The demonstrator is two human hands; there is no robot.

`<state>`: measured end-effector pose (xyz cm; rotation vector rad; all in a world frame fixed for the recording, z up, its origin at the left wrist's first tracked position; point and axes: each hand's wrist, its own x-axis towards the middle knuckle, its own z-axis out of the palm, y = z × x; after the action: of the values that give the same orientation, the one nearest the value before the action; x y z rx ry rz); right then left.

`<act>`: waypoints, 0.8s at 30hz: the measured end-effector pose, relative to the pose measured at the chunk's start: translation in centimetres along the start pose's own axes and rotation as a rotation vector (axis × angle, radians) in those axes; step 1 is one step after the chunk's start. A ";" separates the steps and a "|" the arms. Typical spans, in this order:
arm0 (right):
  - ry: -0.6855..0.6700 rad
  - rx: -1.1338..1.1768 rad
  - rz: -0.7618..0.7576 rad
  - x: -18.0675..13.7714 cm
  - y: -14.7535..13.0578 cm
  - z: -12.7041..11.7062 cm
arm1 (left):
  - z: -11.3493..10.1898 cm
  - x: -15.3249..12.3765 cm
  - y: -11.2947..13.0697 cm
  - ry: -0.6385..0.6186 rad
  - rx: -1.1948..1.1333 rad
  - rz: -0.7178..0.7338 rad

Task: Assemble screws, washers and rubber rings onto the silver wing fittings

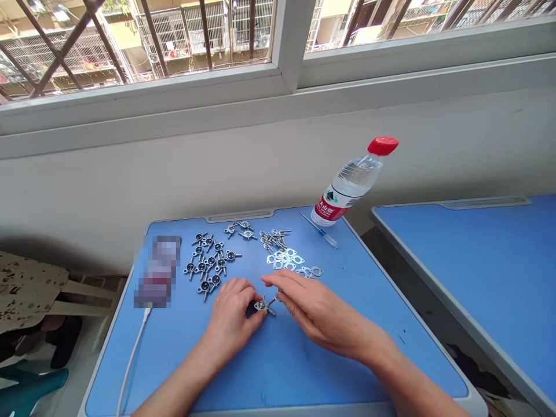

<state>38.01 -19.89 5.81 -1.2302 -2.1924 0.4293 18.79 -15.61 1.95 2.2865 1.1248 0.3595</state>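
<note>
Clear plastic bottle (347,191) stood at the table's far right corner, red cap (383,146) on, clear liquid inside up to about the shoulder; red, white and green label round its lower half.

Blue table (347,359) with a pale rim, parts loose on top. Left of centre: a group of metal parts with black round centres (211,262). Beyond them, near the far edge: a few plain silvery parts (247,234). Right of those: a heap of small metal pins (273,240), with flat two-holed plates (290,259) just nearer, some overlapping. Slim tool with a blue section (322,231) lay near the bottle's base. Pixelated flat object (157,272) at the left edge, white cable (135,353) running from it to the near edge.

Left hand (234,304): thumb and finger pinched on a small metal fitting (262,305), which was at mid-table, between the hands. Right hand (304,304) was just beside it, index finger stretched over; couldn't tell whether its other fingertips gripped anything.

Room: second blue table (482,249) to the right across a gap, pale wall (217,179) behind, window frame (289,52) above with dark bars (152,35), caged balconies outside. Teal plastic item (35,388) on the floor, lower left.
</note>
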 end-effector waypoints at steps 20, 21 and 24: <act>0.087 0.073 -0.080 0.3 0.1 0.2 | -0.1 0.2 0.1 -0.011 0.019 -0.013; 0.118 0.047 -0.102 0.3 0.3 0.4 | 0.0 0.1 0.0 -0.016 0.023 -0.013; 0.178 -0.070 -0.127 0.3 0.5 0.9 | 0.0 0.1 -0.1 -0.017 0.024 0.001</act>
<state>37.64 -19.37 4.94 -1.1124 -2.1322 0.1856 18.80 -15.55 1.89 2.3074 1.1253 0.3281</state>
